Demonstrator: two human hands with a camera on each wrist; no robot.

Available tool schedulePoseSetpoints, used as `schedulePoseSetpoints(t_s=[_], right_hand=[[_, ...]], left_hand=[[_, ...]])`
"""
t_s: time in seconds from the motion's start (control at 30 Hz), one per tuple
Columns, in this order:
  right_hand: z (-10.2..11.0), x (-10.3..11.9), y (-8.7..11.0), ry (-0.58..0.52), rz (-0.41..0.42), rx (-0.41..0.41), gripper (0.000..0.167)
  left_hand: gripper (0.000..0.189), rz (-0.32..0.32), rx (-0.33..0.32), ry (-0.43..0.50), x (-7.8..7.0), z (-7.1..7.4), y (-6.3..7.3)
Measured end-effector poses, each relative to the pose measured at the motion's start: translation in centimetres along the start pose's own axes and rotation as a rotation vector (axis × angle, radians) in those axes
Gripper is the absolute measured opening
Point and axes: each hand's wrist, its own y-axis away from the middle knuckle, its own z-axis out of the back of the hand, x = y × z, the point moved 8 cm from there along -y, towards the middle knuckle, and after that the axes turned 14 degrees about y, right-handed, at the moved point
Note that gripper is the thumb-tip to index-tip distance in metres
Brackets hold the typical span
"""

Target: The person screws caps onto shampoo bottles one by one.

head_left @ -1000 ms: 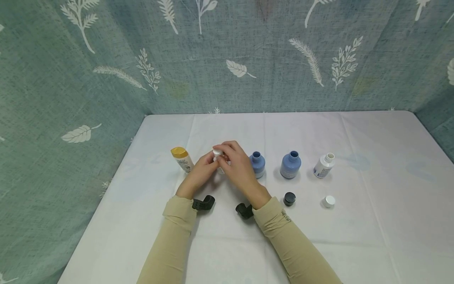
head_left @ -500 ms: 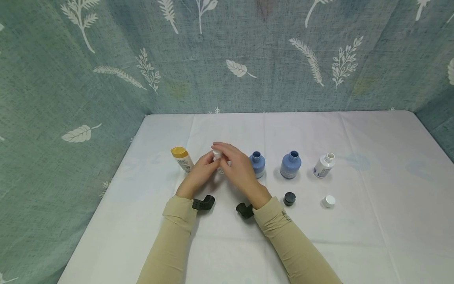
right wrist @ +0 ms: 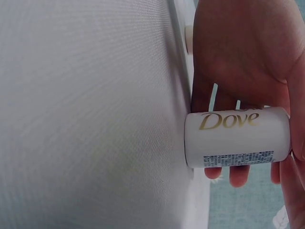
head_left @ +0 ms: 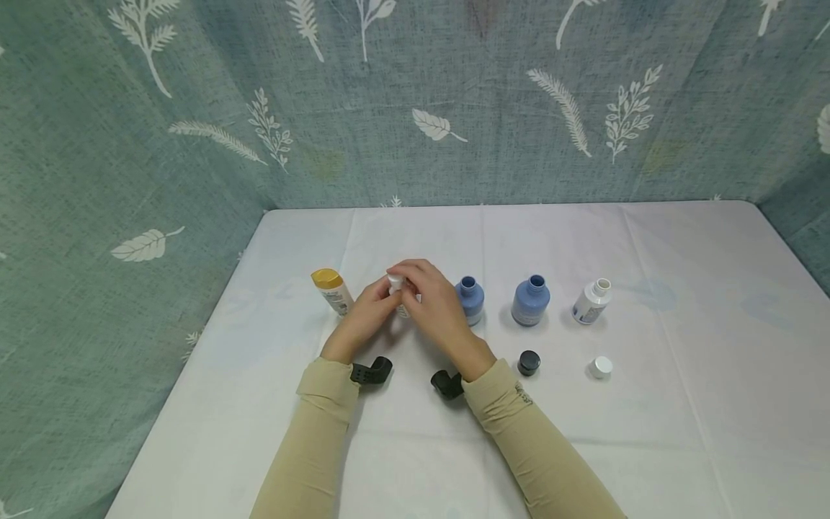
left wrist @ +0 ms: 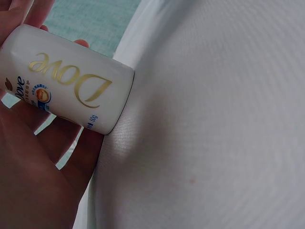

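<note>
Both hands meet at a small white Dove bottle (left wrist: 66, 78), its base against the white cloth. In the head view its white cap (head_left: 395, 279) shows between the fingers, while much of the body is covered. My left hand (head_left: 369, 313) grips the bottle from the left side. From the right, my right hand (head_left: 436, 306) pinches around the cap, index finger over it and thumb in front. The right wrist view shows the bottle (right wrist: 236, 143) with its gold lettering and a printed block, fingers behind it.
Left of the hands stands a white bottle with a yellow cap (head_left: 333, 290). To the right are two uncapped blue bottles (head_left: 470, 301) (head_left: 530, 303) and an uncapped white bottle (head_left: 591, 303). A black cap (head_left: 529, 362) and a white cap (head_left: 601, 367) lie nearer.
My right fingers have shifted slightly around the cap, the index finger now lying lower over it. The left hand and the bottles keep their places.
</note>
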Motion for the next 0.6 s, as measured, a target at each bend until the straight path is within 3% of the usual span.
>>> schedulePoseSetpoints(t_s=[0.2,0.43,0.6], right_hand=[[0.0,-0.1,0.1,0.005,-0.024,-0.004,0.028],[-0.1,-0.2,0.1,0.017,-0.039,0.008,0.028],[-0.1,-0.2,0.2,0.015,-0.050,0.014,0.030]], left_hand=[[0.037,-0.031,-0.015,-0.001,2.0,0.6,-1.0],[0.036,-0.013,-0.007,0.003,1.8,0.5,-0.9],[0.036,0.004,-0.003,0.017,0.2,0.1,-0.2]])
